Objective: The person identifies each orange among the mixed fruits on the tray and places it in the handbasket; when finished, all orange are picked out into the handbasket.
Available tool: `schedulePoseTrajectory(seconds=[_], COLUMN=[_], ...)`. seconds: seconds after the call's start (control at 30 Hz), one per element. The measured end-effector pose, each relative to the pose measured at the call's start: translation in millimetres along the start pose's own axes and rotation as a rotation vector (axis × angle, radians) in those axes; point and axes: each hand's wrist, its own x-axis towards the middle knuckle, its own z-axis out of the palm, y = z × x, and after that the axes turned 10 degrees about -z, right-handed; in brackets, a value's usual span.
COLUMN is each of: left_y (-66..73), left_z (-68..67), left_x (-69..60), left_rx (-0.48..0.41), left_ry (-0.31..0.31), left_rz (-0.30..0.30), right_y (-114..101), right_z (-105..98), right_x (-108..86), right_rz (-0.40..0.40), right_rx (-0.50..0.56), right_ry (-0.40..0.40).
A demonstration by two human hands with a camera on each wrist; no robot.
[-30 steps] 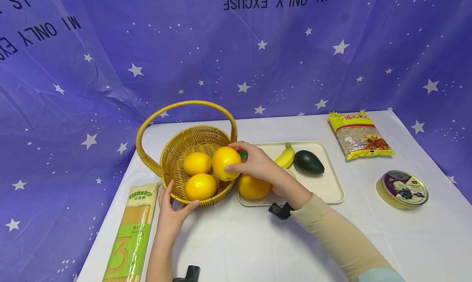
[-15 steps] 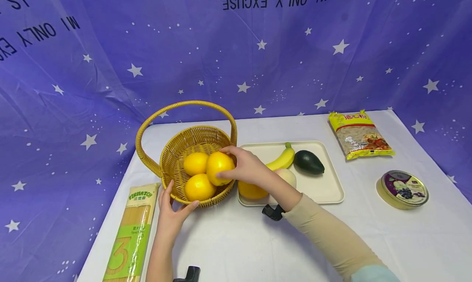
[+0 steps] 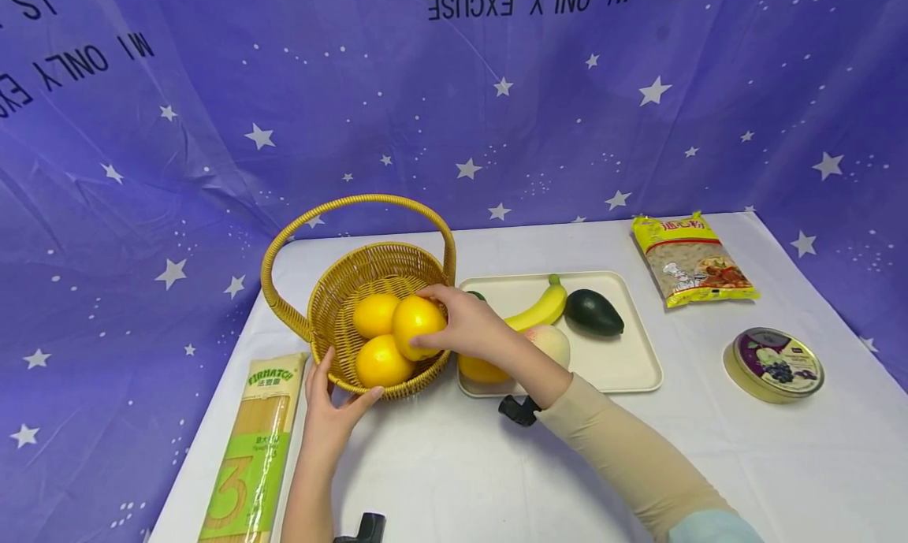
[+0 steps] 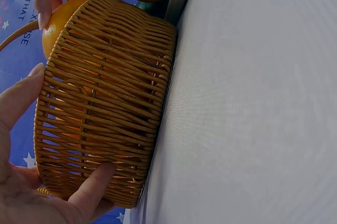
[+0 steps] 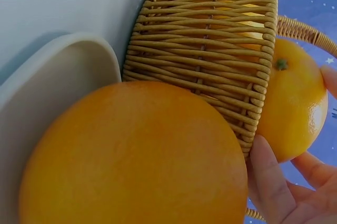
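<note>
- The round, glossy, yellow-orange fruit with a small green stem mark point(image 3: 414, 322) is at the right side of the round, golden-brown woven basket point(image 3: 407, 258), partly above its rim.
- The person's right hand point(image 3: 468, 318) holds this fruit between thumb and fingers, reaching in over the basket's right rim.
- It looks firm and smooth, so it should bear a moderate squeeze yet could slip or roll; I cannot tell its weight, though one hand seems ample.
- Best hold: across its widest part, thumb opposite fingers, knuckles clear of the basket's rim.
- The left hand point(image 3: 329, 413) grips the basket's near-left edge, thumb and a finger at the rim, another finger against the outer wall. The weave is probably light and a little springy, so bracing makes sense.
- Two similar yellow-orange fruits point(image 3: 384, 362) lie inside the basket, left of the held one.
</note>
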Motion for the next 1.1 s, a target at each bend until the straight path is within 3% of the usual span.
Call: schedulePoseTrajectory(seconds=[0.33, 0.7, 1.1], left_y=[-0.6, -0.1, 2.2], left_z=[-0.7, -0.4, 0.8], left_x=[0.8, 1.5, -1.5], left_rx=[-0.005, -0.002, 0.006], left_ry=[-0.009, -0.007, 0.002], left_rz=[-0.006, -0.014, -0.009], right_y=[-0.2, -2.6, 4.6], right_z=[0.8, 3.7, 1.4], right_x=[-3.1, -4.4, -6.9], right_rz=[-0.006, -0.023, 0.004], right_rx=[-0.033, -0.172, -0.119], right_ry=[-0.008, 0.014, 0.039])
